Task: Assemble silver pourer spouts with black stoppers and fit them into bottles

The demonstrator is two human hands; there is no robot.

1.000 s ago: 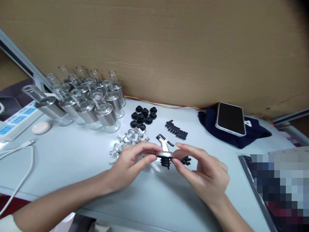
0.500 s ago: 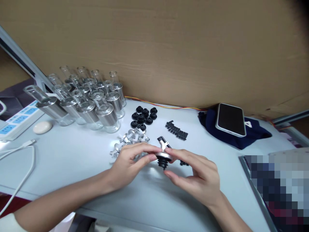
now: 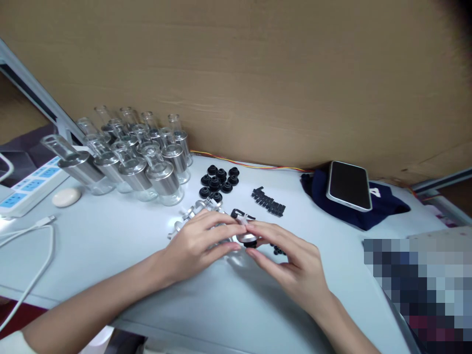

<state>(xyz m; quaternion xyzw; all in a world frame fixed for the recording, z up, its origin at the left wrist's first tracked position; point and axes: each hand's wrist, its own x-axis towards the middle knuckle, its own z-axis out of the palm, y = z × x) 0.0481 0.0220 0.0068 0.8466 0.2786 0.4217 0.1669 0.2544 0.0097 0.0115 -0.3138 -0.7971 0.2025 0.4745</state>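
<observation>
Between my two hands is a bottle pourer stopper [image 3: 247,237], with a silver disc, a black lever part at its top and black rubber beneath. My left hand [image 3: 202,241] pinches it from the left with its fingertips. On the other side, my right hand [image 3: 295,263] has its fingers closed around the disc and rubber part. Silver pourer parts [image 3: 191,211] lie behind my left hand, partly covered by it. Further back sit several black rubber stoppers [image 3: 214,183]. A row of small black plastic pieces [image 3: 269,202] lies behind my right hand, and tiny black parts [image 3: 279,250] show beside its fingers.
Several glass bottles with metal sleeves [image 3: 164,179] stand at the back left. Near them are a power strip [image 3: 33,184], a white oval object [image 3: 66,197] and a white cable [image 3: 50,255]. A black-topped device [image 3: 348,184] rests on dark blue cloth [image 3: 391,204] at right.
The pourer stopper has tilted, its black lever part now lying flatter and its rubber end less visible. Both hands stay on it, the right having shifted slightly left.
</observation>
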